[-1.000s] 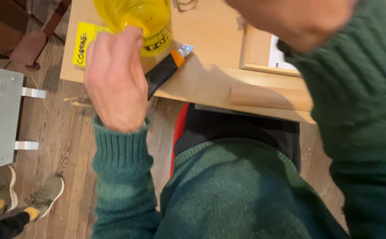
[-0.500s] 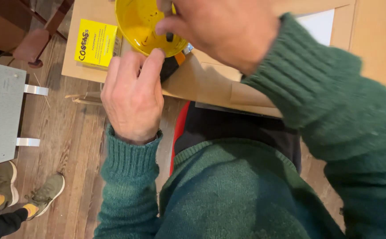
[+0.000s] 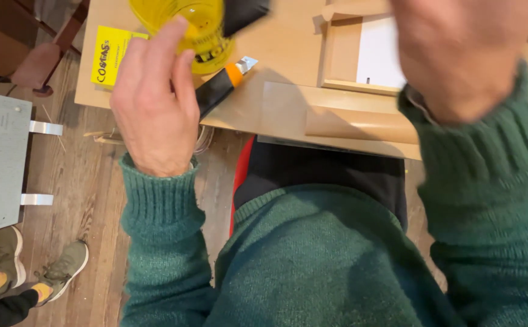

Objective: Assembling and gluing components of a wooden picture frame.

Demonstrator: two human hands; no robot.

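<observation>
1. Yellow, see-through plastic cup near the far left of the wooden table, partly cut off by the top edge of the head view; fingers of the left hand curled on its near side, thumb side hidden, so likely gripped, yet cannot tell how firmly.
2. Blurred and raised over the shallow wooden tray and its white sheet: right hand. Holds nothing visible; fingers out of view, so cannot tell whether spread or closed.
3. Just beside the cup and under the left fingers: black utility knife with orange collar, metal tip bare.
4. Risks, as a judgement: a brush against that tip; the cup tipping from a loose one-sided hold; the yellow card or knife knocked off the table edge.
</observation>
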